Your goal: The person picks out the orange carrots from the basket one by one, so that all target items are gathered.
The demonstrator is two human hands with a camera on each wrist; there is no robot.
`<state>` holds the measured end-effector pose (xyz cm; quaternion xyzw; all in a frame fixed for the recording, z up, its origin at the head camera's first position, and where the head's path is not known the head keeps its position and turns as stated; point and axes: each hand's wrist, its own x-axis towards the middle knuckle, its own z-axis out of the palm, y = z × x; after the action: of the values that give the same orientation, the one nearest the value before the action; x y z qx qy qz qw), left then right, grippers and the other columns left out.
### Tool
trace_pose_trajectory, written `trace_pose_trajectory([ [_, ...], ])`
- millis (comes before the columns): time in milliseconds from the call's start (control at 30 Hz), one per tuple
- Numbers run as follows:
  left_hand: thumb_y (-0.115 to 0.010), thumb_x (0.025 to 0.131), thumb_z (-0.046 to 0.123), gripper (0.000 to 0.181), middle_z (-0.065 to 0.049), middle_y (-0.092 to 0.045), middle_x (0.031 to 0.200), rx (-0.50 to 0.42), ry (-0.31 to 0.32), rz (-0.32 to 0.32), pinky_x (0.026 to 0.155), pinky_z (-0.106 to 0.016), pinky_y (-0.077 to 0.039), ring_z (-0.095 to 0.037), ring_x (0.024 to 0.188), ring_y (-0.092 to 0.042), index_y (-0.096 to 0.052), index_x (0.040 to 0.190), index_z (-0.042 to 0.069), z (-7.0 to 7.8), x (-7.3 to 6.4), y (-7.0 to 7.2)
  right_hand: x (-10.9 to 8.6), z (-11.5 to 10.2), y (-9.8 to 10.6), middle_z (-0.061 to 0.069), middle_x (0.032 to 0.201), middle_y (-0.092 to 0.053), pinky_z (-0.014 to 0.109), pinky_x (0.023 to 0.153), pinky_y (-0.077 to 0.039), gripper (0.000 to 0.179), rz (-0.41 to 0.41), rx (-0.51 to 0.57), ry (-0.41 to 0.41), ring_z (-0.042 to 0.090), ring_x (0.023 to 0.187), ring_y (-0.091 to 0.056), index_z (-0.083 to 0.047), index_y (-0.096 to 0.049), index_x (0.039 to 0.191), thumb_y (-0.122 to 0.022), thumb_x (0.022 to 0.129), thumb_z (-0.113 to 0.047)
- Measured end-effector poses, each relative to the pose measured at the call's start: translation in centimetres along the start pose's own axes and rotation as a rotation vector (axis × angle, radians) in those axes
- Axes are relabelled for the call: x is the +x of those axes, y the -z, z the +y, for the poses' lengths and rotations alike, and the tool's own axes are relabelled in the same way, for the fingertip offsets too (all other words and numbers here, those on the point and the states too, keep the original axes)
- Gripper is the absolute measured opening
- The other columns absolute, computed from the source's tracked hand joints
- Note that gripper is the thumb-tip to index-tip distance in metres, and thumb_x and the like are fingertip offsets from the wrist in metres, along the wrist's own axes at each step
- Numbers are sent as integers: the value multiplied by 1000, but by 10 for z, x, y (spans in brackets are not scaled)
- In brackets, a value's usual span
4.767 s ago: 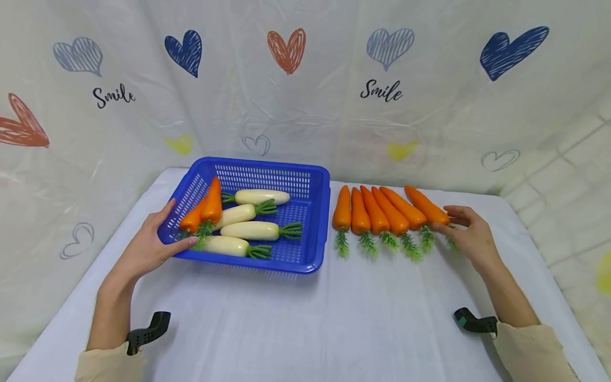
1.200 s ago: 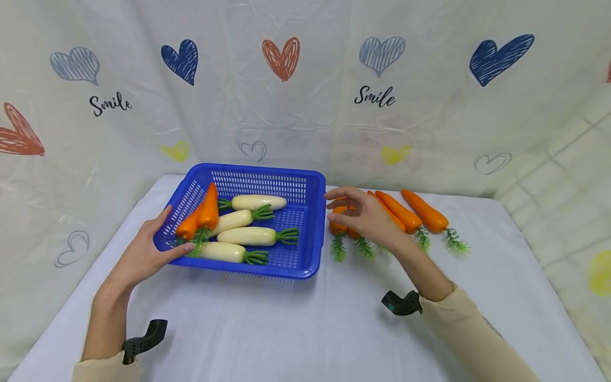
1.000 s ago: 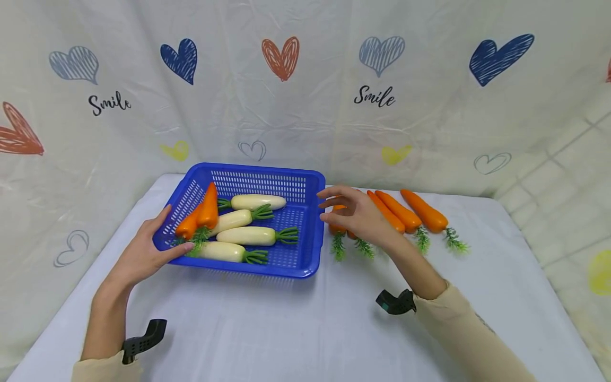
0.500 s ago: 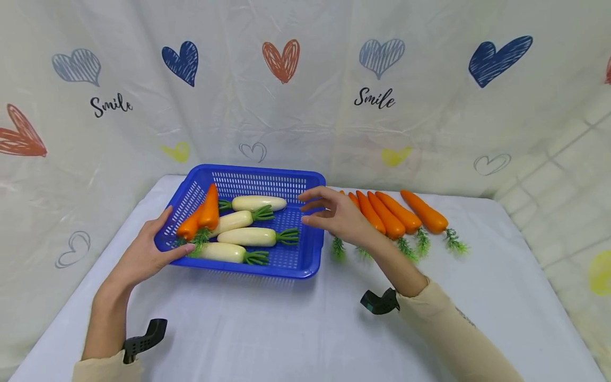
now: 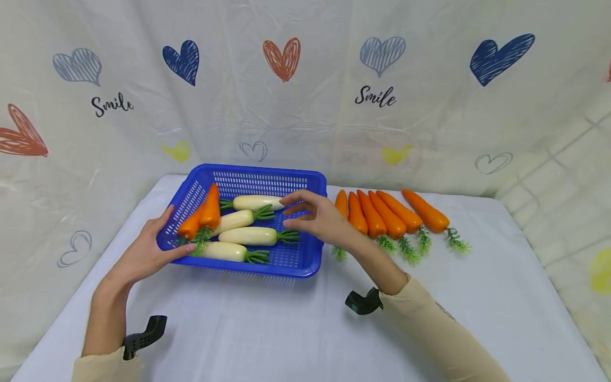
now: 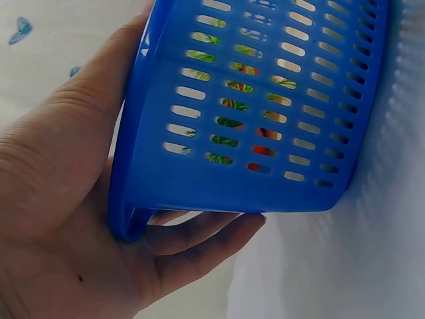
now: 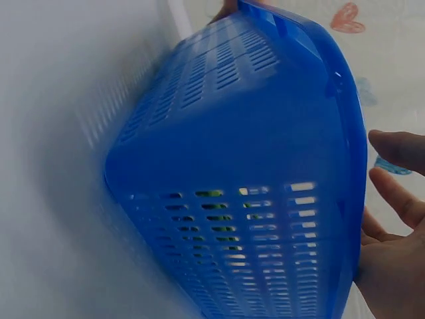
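My left hand grips the left rim of a blue plastic basket, its thumb over the front-left corner. In the left wrist view the fingers reach along the outside below the rim. White radishes with green stems lie in the basket, with two carrots at its left end. Above the basket's right part hovers my right hand, fingers loosely bent and holding nothing. Its fingertips are close to the tip of the back radish.
Several orange carrots with green tops lie in a row right of the basket, the rightmost carrot a little apart. A white cloth covers the table. Behind it hangs a pale curtain with hearts.
My right hand has left the rightmost carrot and moved left across the row to above the basket. My left hand stays on the basket rim.
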<state>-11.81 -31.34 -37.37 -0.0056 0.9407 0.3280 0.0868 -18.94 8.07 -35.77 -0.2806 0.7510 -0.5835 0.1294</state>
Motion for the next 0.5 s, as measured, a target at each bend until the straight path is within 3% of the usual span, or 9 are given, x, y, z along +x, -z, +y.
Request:
trace_pose_trajectory([
  [500, -74, 91, 54, 118, -39, -14, 163, -8, -8, -27, 111, -82, -31, -59, 138, -32, 9, 168, 22, -1, 0, 2, 16, -5, -28, 13, 137, -62, 36, 104, -59, 42, -57, 23, 0, 35, 126, -65, -7, -61, 136, -74, 97, -13],
])
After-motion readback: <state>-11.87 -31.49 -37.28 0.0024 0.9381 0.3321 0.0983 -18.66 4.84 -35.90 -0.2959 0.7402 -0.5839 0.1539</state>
